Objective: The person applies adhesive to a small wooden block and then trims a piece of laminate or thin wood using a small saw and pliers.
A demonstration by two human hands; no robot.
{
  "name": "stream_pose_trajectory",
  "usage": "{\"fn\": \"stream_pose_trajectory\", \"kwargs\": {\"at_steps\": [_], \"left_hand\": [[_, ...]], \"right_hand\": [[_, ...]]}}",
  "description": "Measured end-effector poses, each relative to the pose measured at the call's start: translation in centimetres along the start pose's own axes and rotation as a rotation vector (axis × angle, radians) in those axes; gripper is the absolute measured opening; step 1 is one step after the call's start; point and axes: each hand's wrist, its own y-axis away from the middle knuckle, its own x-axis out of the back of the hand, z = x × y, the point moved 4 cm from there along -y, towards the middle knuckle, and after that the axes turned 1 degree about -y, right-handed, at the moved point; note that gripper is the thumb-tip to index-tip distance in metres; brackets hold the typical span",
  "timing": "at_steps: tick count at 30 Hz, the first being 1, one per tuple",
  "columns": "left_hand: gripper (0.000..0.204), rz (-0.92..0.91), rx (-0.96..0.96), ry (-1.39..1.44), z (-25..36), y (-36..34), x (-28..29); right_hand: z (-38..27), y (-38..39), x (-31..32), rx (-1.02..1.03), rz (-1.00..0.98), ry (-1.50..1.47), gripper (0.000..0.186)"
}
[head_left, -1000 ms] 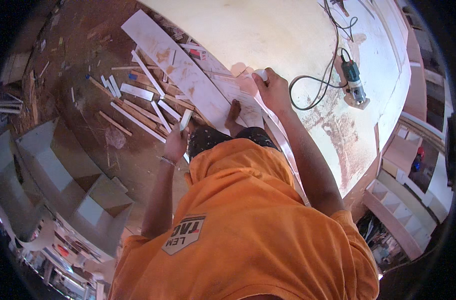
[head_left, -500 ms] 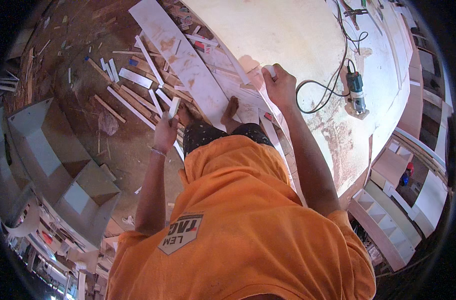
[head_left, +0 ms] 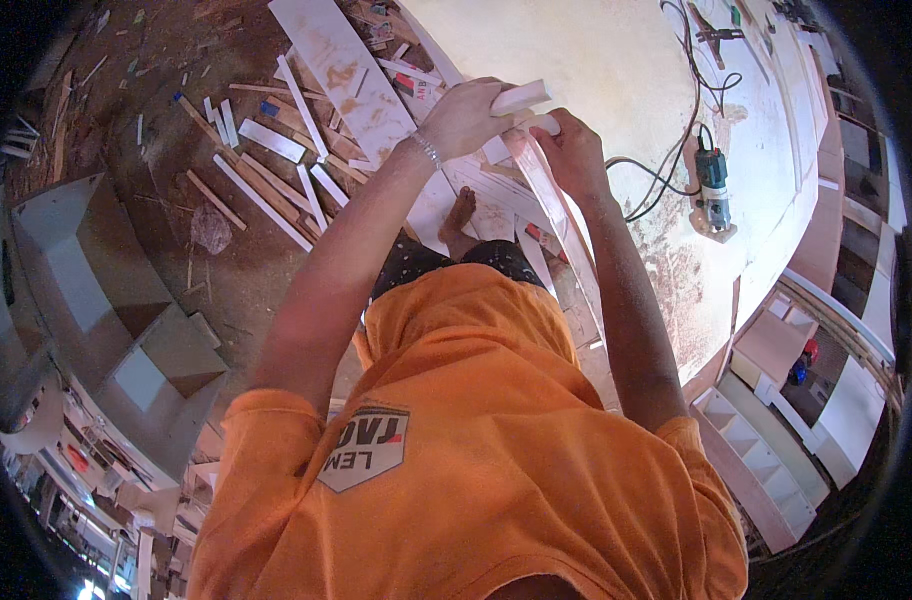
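My left hand (head_left: 463, 118) is raised beside my right, its fingers closed on a short white block (head_left: 526, 94) above the near edge of a large pale panel (head_left: 516, 40). Just to its right and slightly lower, my right hand (head_left: 576, 150) grips a small white piece (head_left: 544, 124), with a long narrow pale strip (head_left: 536, 175) running from under that hand down along the panel's edge past my forearm. Whether the strip is attached to the panel, I cannot tell. My bare foot (head_left: 462, 210) stands below on white boards.
A green-and-silver corded power tool (head_left: 713, 180) and a dark clamp-like tool (head_left: 721, 35) rest on the panel. Wood offcuts (head_left: 276, 195) and a long white board (head_left: 336, 80) litter the floor. Grey open carcasses (head_left: 71, 260) stand left; pale cabinets (head_left: 756, 465) stand at right.
My left hand, with the white block, has risen and swung right to beside my right hand. My right hand has shifted slightly right and stays closed on its piece.
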Motion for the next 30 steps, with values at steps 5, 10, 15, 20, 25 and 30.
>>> {"fn": "stream_pose_trajectory", "kwargs": {"at_steps": [5,10,15,20,25,30], "left_hand": [[0.040,-0.163,-0.031,-0.031,0.4,-1.9,-1.5],[0.034,-0.106,0.007,-0.008,-0.3,-1.6,-1.6],[0.040,-0.118,-0.005,-0.074,-0.3,-1.7,-2.3],[0.036,-0.057,-0.055,-0.172,0.3,-1.6,-2.6],[0.033,0.054,-0.185,-0.182,0.8,-0.8,-2.8],[0.032,-0.005,-0.105,-0.184,0.5,-0.9,-2.6]], "right_hand": [[-0.8,-0.2,0.1,0.053,-0.008,0.071,0.028],[0.2,-0.3,-0.1,0.115,-0.033,0.048,0.024],[0.7,-0.2,-0.5,0.124,0.022,0.073,0.025],[0.3,0.2,-0.8,0.177,0.091,0.083,0.023],[0.0,1.3,-0.4,0.228,0.125,0.134,0.019],[0.3,0.9,-1.0,0.293,0.263,0.085,0.017]]}}
